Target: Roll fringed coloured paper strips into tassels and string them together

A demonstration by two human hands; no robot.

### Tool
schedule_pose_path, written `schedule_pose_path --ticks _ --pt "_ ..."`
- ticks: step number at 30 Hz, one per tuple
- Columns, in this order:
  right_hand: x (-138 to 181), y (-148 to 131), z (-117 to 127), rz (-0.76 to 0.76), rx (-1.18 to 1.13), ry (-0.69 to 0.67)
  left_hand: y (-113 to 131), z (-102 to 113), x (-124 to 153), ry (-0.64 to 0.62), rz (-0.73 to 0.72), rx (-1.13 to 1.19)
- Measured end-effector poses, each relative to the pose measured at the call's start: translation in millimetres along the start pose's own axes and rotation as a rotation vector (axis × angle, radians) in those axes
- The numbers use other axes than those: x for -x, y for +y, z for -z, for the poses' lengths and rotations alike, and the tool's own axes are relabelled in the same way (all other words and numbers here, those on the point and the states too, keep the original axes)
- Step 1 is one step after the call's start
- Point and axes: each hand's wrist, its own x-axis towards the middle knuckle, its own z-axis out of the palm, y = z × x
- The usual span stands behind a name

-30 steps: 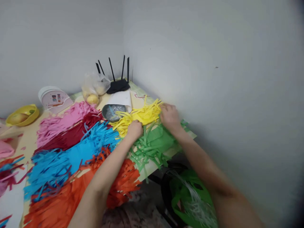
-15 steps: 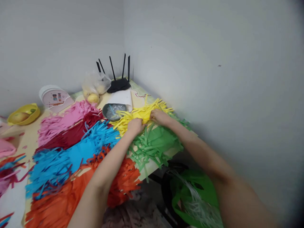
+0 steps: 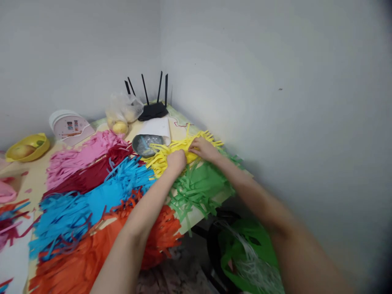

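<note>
A heap of yellow fringed paper lies at the table's far right corner. My left hand is closed on its near side, fingers curled into the strips. My right hand rests on the same yellow paper just to the right, fingers bent down and gripping it. Both hands sit close together. Green fringed paper lies directly under and in front of my forearms. Blue fringed paper and orange fringed paper spread out to the left.
Pink and dark red fringed paper lie further left. A dark bowl, a white sheet, a bag of fruit, a black router, a white scale and a yellow bowl stand behind. A bin with a green bag sits below the table edge.
My right hand has come in from the far right end of the yellow paper toward my left hand, bunching the strips together. My left hand has stayed in place.
</note>
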Motion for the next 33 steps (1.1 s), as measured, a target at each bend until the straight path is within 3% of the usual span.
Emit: schedule_pose_path --ticks 3,6,9,13,18,22,25,29,32,33 --pt "22 -23 -10 -0.075 -0.003 0.131 0 7 -5 0.063 0.01 -0.004" --pt "34 -39 -30 -0.09 -0.065 0.144 -1 19 -7 0.137 0.005 -0.002" --pt "21 -39 -51 -0.115 -0.165 0.107 0 36 -2 0.213 -0.028 0.004" --pt "-13 -19 -63 -0.276 -0.29 0.124 -9 67 10 0.352 -0.037 0.035" --pt "-30 -3 -57 -0.477 -0.453 0.164 -49 108 29 0.677 0.064 0.319" --pt "-25 -7 -48 -0.566 -0.58 0.19 -104 140 50 0.872 0.054 0.673" --pt "-13 -16 -37 -0.577 -0.639 0.214 -159 168 87 1.017 0.081 0.845" --pt "14 -50 -16 -0.528 -0.639 0.309 -219 187 176 1.238 0.12 0.794" --pt "40 -116 9 -0.392 -0.595 0.47 -226 170 244 1.163 0.185 0.545" --pt "50 -145 18 -0.214 -0.529 0.576 -222 160 262 1.077 0.209 0.44"
